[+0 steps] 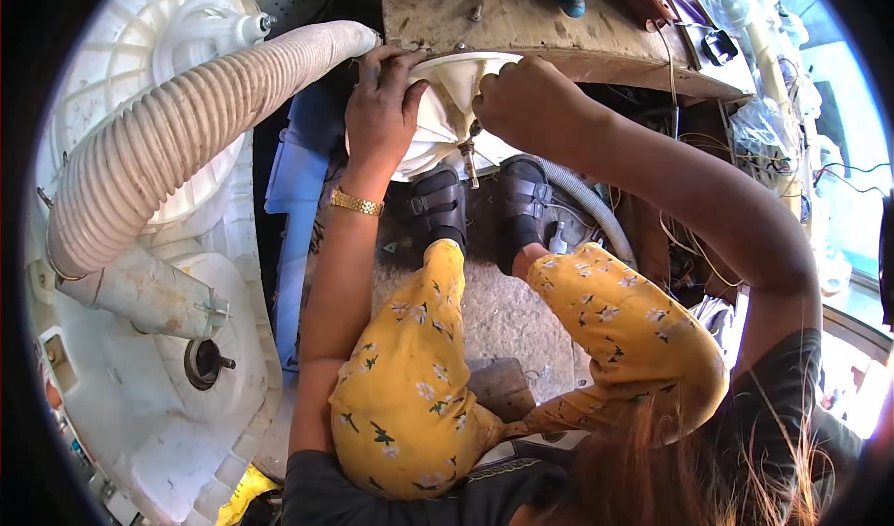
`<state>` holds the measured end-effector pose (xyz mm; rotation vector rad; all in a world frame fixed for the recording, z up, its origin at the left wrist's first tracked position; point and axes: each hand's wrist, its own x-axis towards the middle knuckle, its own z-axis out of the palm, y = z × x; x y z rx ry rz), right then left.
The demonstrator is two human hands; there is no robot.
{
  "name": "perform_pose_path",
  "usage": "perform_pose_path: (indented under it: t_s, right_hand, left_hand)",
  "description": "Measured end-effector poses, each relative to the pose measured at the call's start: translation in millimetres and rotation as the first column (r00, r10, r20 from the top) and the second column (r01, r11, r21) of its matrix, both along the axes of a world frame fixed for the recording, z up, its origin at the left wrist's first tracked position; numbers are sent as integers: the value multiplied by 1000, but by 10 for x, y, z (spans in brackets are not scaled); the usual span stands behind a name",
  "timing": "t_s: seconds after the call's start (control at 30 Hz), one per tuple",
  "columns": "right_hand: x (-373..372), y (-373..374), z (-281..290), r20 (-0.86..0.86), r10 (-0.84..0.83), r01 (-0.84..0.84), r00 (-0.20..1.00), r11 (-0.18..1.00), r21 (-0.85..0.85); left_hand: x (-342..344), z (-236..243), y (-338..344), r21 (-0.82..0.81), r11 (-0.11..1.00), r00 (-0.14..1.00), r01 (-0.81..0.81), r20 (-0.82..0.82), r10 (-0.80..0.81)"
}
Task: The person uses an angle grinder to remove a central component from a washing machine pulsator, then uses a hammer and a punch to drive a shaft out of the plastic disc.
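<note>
A round white plastic part (449, 93) with ribs leans against the front edge of the wooden bench, above my feet. From its middle a metal shaft (468, 161) sticks out toward me. My left hand (384, 107) grips the left rim, its fingers over the edge and its thumb on the inner side. At the upper right of the part, my right hand (529, 102) is closed, knuckles up. What its fingers hold, if anything, is hidden behind the hand.
Bulky white plastic tub parts (177, 414) with a thick ribbed hose (186, 121) fill the left side. A blue panel (303, 154) stands beside them. Tools lie on the wooden bench (521, 23). A grey hose (596, 205) and loose wires (694, 247) run at right; a wooden block (501, 388) sits below.
</note>
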<state>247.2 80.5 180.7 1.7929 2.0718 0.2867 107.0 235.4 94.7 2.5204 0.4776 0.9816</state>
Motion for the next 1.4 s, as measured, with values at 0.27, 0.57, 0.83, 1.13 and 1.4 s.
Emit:
perform_pose_path:
  t_s: [0.27, 0.57, 0.83, 1.13, 1.4]
  right_hand:
    - [-183, -6, -167, -186, -12, -3, 983, 997, -82]
    - [205, -422, 116, -173, -202, 217, 964, 973, 77]
    - [218, -106, -171, -174, -60, 72, 983, 996, 62]
    - [118, 49, -156, -215, -12, 26, 976, 998, 61]
    - [-83, 314, -44, -94, -9, -2, 996, 993, -119]
  left_hand:
    - [22, -107, 34, 86, 992, 994, -97, 51, 93]
    - [-221, 95, -213, 145, 987, 993, -67, 101, 52]
    - [-187, -110, -280, -396, 887, 969, 239, 45, -241]
    - [-80, -203, -280, -452, 859, 957, 239, -43, -288]
    - [128, -205, -269, -398, 853, 909, 338, -98, -406]
